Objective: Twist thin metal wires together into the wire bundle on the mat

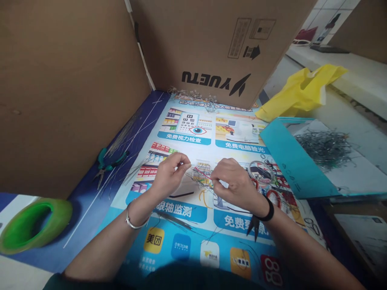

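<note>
In the middle of the head view, my left hand [173, 174] and my right hand [231, 181] work close together with fingers pinched. Between them runs a thin red wire [203, 173], reaching from near my left fingertips to my right fingers. Just under and behind it is a small tangle of fine wires [202, 183] lying on the printed poster [184, 237]. The pinched ends are hidden by my fingers. Close to my right wrist are dark scissors blades [254, 228], partly covered by the arm.
Cardboard panels [193, 40] wall off the left and back. Pliers [105, 163] lie at left, above a roll of green tape [36, 227]. At right, a blue box [290, 157] holds a heap of wire pieces [325, 147], with a yellow bag [299, 94] behind.
</note>
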`<state>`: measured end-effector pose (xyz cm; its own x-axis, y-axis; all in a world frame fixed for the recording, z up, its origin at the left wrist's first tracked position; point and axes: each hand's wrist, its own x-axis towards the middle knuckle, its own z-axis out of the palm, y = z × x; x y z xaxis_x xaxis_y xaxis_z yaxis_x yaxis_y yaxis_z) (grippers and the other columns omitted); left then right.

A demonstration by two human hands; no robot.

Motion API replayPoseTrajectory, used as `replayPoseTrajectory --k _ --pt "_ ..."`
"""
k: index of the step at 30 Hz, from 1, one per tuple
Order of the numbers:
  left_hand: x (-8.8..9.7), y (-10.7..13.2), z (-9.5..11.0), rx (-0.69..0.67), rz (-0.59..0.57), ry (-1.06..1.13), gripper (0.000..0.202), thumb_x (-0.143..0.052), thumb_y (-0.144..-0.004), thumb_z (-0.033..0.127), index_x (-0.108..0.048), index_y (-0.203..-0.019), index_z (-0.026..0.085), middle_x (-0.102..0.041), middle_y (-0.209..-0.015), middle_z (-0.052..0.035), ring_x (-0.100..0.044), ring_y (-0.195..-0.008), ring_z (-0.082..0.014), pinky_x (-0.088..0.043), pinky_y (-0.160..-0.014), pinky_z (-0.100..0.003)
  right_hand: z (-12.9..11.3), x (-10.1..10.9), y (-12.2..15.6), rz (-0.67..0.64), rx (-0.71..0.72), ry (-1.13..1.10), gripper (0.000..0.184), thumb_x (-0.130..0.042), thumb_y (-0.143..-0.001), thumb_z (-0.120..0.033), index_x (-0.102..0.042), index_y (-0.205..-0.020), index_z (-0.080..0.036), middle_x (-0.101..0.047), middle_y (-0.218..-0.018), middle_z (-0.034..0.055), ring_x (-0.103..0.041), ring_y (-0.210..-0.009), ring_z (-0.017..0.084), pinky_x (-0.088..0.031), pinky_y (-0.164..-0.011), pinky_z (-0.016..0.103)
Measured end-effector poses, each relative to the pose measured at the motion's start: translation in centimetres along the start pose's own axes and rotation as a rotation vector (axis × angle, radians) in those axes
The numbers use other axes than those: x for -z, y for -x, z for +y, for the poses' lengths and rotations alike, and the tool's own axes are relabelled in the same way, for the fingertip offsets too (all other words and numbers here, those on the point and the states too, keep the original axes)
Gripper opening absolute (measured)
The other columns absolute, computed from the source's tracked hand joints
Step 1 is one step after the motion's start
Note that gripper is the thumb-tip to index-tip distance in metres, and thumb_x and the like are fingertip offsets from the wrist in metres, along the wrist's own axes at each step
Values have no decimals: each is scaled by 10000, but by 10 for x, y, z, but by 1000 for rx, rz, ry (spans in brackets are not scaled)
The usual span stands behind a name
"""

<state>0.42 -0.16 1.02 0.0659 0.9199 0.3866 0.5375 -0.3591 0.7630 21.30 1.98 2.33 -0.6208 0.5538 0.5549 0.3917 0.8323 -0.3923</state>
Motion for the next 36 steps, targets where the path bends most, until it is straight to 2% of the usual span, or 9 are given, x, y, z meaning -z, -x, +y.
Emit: replayPoseTrajectory --k 3,8,14,16,21,24,27,32,36 --pt "5 -3 -1 40 -41 10 61 -569 -824 140 -561 -770 167 -592 -723 12 -546 -683 -117 -424 -644 -244 1 3 -1 4 -38 -22 140 -494 -747 -77 -567 -698 -186 -588 -650 13 -515 -669 156 -377 -683 316" --pt "5 -5 2 16 -135 25 50 -552 -844 150 -585 -808 160 -603 -754 2 -551 -705 -118 -421 -652 -249 6 0 -1 -23 -79 -55 135 -511 -743 -66 -579 -728 -182 -603 -668 8 -532 -671 150 -385 -688 306" --pt "7 -5 4 -64 -437 -67 123 -556 -873 253 -640 -931 185 -648 -891 -32 -575 -847 -159 -437 -744 -290 8 -2 1 -58 -84 -64 115 -528 -747 -75 -585 -740 -175 -606 -678 9 -536 -679 151 -384 -694 308" --pt "6 -4 3 -69 -486 -100 136 -533 -884 240 -648 -930 185 -653 -903 -38 -579 -870 -166 -442 -767 -301 7 -2 1 -57 -80 -61 114 -530 -747 -74 -587 -741 -173 -603 -672 10 -536 -676 153 -385 -693 309" --pt "2 -1 4 -99 -512 -82 162 -495 -895 191 -657 -894 177 -662 -879 -36 -582 -848 -157 -434 -753 -287 6 0 1 -62 -76 -44 114 -523 -768 -83 -593 -736 -167 -611 -678 19 -538 -675 155 -384 -689 311" --pt "4 -1 9 -91 -474 -73 163 -490 -894 199 -626 -815 158 -623 -803 -25 -552 -769 -142 -410 -691 -273 7 0 0 -55 -70 -36 113 -523 -781 -98 -601 -742 -170 -616 -679 20 -544 -679 156 -385 -688 310" --pt "7 -1 14 -51 -431 23 175 -484 -890 196 -575 -748 154 -572 -746 -6 -520 -711 -122 -396 -666 -262 8 0 0 -41 -56 -30 117 -525 -777 -96 -609 -754 -174 -620 -686 21 -544 -684 155 -385 -688 308" --pt "7 0 19 -68 -383 243 167 -528 -830 116 -524 -666 153 -582 -824 -12 -541 -786 -111 -411 -747 -252 5 -1 1 -32 -81 -19 112 -521 -788 -106 -603 -745 -171 -611 -682 25 -529 -686 156 -382 -693 313" --pt "3 4 21 -90 -419 323 173 -522 -806 71 -510 -655 154 -597 -870 -18 -556 -805 -104 -417 -762 -249 3 -4 2 -39 -100 -34 130 -509 -774 -89 -585 -707 -170 -582 -643 15 -507 -656 148 -372 -678 307"
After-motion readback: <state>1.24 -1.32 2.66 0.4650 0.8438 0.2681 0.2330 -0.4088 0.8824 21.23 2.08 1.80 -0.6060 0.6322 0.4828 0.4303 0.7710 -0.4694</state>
